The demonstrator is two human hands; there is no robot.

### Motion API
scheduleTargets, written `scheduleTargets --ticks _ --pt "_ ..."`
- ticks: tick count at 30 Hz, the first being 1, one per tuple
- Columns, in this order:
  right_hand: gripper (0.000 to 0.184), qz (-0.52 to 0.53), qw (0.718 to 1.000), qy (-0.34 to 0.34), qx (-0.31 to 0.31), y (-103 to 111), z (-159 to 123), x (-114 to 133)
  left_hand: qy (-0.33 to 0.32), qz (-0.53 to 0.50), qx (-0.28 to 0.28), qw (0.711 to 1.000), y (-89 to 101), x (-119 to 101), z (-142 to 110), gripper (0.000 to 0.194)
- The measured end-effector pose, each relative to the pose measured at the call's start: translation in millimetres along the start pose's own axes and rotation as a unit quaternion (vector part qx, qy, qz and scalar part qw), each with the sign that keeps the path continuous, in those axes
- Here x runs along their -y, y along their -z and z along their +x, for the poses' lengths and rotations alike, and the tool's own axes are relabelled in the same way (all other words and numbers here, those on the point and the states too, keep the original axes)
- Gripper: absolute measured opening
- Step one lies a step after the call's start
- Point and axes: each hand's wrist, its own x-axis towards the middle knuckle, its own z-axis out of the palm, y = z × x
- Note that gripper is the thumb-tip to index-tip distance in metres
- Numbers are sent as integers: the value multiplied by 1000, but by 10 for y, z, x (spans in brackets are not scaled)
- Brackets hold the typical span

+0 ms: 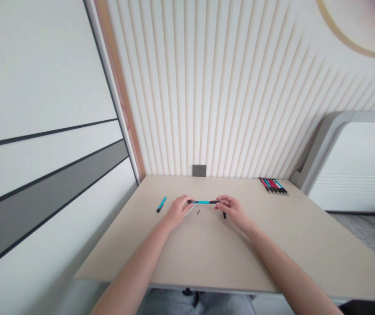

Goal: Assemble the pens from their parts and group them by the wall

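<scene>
Between my two hands a blue and black pen [203, 202] is held level above the table. My left hand [178, 209] is closed on its left end, fingers pinched together. The black right end sits in the fingers of my right hand [231, 208]. Under the left fingers a thin white stick, perhaps a refill [190, 210], slants down. On the table below the pen lies a small grey spring-like piece [198, 211]. A short black part [224, 215] shows just beneath my right hand, partly covered by it.
A blue and black pen piece [161, 204] lies to the left on the beige table [203, 258]. Several red, blue and black pens [273, 186] are lined up at the back right. Behind the table stands a ribbed wall with a dark socket [199, 170].
</scene>
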Motion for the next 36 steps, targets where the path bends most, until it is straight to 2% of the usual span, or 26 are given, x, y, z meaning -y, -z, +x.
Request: scheduleTargets --ticks 6,12,20,25,29,33,36 --pt "46 -47 999 -18 16 17 -30 -2 -1 -7 10 1000 9 -6 2 13" --pt "59 -99 995 -15 4 15 -20 -26 -3 -10 7 1000 -5 -8 3 14" --pt "37 -141 988 70 2 77 -23 55 8 -9 -11 1000 -6 30 0 15" --pt "29 -171 983 66 -2 49 -52 94 6 -5 -10 1000 -12 25 0 15" --pt "33 -190 980 59 7 58 -70 102 3 0 -13 1000 -17 18 8 13" --pt "49 -199 979 51 19 54 -70 72 -3 4 -15 1000 -21 20 11 11" --pt "40 -198 978 59 13 51 -58 64 -5 6 -20 1000 -20 26 9 10"
